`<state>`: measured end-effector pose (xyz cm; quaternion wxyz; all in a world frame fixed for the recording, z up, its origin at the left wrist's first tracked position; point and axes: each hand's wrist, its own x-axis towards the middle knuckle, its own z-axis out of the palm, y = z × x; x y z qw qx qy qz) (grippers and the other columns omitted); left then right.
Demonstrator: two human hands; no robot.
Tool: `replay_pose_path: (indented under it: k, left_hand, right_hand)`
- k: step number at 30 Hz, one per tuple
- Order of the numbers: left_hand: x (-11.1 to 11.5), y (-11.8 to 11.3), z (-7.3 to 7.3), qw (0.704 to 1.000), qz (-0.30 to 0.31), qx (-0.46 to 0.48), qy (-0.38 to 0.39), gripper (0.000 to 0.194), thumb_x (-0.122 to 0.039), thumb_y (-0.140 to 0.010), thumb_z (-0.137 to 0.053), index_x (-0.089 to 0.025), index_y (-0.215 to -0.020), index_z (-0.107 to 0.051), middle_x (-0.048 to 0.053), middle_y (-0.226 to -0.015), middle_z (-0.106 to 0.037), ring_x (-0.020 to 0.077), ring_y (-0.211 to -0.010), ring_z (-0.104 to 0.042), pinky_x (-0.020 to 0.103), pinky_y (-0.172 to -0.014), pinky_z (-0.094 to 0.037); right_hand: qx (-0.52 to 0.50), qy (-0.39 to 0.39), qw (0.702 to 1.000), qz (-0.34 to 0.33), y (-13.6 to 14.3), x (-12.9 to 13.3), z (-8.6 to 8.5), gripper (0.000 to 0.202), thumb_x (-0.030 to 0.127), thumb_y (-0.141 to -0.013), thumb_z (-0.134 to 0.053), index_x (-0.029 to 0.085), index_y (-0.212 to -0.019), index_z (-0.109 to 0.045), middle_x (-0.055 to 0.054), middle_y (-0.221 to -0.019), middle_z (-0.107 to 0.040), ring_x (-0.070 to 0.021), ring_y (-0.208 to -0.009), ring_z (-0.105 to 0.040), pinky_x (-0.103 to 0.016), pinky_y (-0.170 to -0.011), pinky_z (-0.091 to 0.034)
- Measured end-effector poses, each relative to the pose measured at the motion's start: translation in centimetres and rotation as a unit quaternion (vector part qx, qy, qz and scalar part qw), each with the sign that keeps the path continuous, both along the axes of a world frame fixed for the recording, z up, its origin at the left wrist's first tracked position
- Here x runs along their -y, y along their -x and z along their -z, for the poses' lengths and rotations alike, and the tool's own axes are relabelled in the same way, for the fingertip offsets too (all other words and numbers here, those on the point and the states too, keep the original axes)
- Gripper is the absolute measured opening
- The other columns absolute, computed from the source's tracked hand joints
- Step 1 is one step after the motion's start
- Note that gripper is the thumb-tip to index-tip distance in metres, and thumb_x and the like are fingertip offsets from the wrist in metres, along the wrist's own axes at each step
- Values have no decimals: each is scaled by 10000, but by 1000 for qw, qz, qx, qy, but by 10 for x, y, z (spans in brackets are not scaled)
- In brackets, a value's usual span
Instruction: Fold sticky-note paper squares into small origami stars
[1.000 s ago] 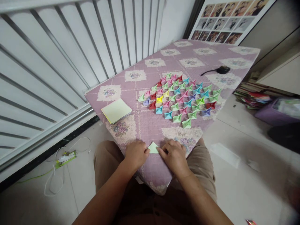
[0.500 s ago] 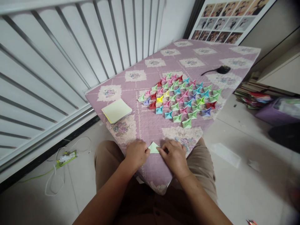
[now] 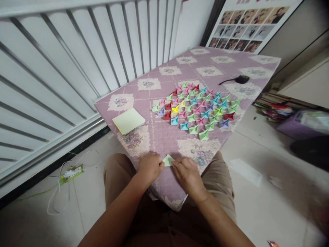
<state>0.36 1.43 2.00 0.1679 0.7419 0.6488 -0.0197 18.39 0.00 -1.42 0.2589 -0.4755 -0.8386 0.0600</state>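
Note:
A small pale green piece of folded paper [image 3: 168, 160], showing as a triangle with its tip pointing away from me, lies at the near corner of the table. My left hand [image 3: 150, 167] is closed, its thumb and fingers pinching the paper's left corner. On the opposite side my right hand [image 3: 188, 174] grips the right corner, its fingers pressed together over that edge. Beyond my hands stand several rows of folded paper shapes [image 3: 191, 117] in green, pink, blue, red, yellow and purple. To the left rests a stack of pale square paper sheets [image 3: 129, 121].
A purple floral cloth [image 3: 164, 185] covers the table. Toward the back right lies a black object with a cord [image 3: 242, 79]. A white slatted railing [image 3: 77, 51] borders the left side. On the floor are a power strip [image 3: 72, 173] and a purple bin [image 3: 295, 124].
My right hand has turned, its fingers now laid more closely together over the paper's right corner. My left hand keeps its pinch in nearly the same place. The view has shifted slightly.

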Motion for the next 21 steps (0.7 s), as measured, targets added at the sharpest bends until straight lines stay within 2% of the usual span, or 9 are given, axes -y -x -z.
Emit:
replay_pose_path:
  k: [4, 11, 17, 21]
  left_hand:
    - [0, 1, 1, 1000, 7, 4, 6, 228, -342, -862, -510, -192, -779, -662, 73, -866, -652, 222, -849, -590, 336, -744, -405]
    - [0, 4, 2, 1000, 13, 18, -1, 204, -331, -858, -523, -202, -766, -651, 59, -862, -655, 219, -842, -589, 334, -744, -404]
    - [-2, 7, 1, 999, 30, 21, 0, 210, -353, -862, -529, -203, -777, -649, 54, -870, -662, 218, -841, -594, 328, -740, -410]
    - [-3, 8, 1, 999, 44, 13, 4, 232, -371, -876, -515, -205, -798, -657, 56, -891, -664, 222, -849, -597, 327, -726, -416]
  right_hand:
    - [27, -1, 998, -58, 7, 6, 3, 230, 218, -944, -451, 196, -1038, -660, -62, -893, -633, -176, -832, -535, -326, -771, -390]
    - [53, 14, 996, -69, 4, 3, 4, 243, 213, -937, -460, 198, -1087, -651, -62, -898, -634, -176, -824, -528, -323, -771, -399]
    - [47, 32, 994, -91, -1, 4, 4, 293, 241, -924, -479, 209, -1185, -608, -78, -985, -624, -203, -925, -526, -359, -830, -403]
    - [44, 32, 994, -96, -3, 4, 3, 298, 244, -914, -494, 207, -1185, -612, -84, -995, -617, -207, -919, -526, -367, -821, -409]
